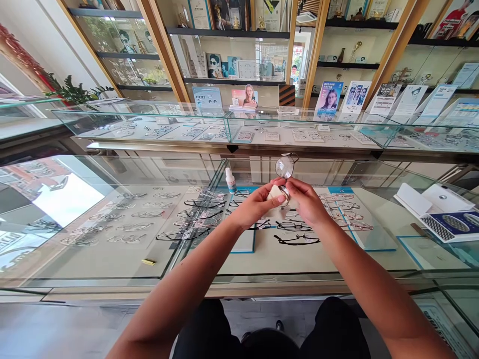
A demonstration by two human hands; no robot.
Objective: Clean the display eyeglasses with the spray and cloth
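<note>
A pair of thin-framed eyeglasses (285, 166) is held up over the glass counter, one lens raised and the other low between my hands. My left hand (255, 205) is closed on a pale cloth (276, 192), pressed around the lower lens. With thumb and fingers pinched at the middle of the frame, my right hand (306, 201) grips the eyeglasses. Part of the cloth hangs below my fingers. A small white spray bottle (230, 180) stands upright on the counter, just beyond my left hand.
Beneath the counter glass (149, 271) lie rows of spectacle frames (297, 240). An open white-and-blue box (451, 219) sits at the right. A small yellow piece (148, 262) lies left. Across the gap stands another glass display case (179, 124), with shelves behind.
</note>
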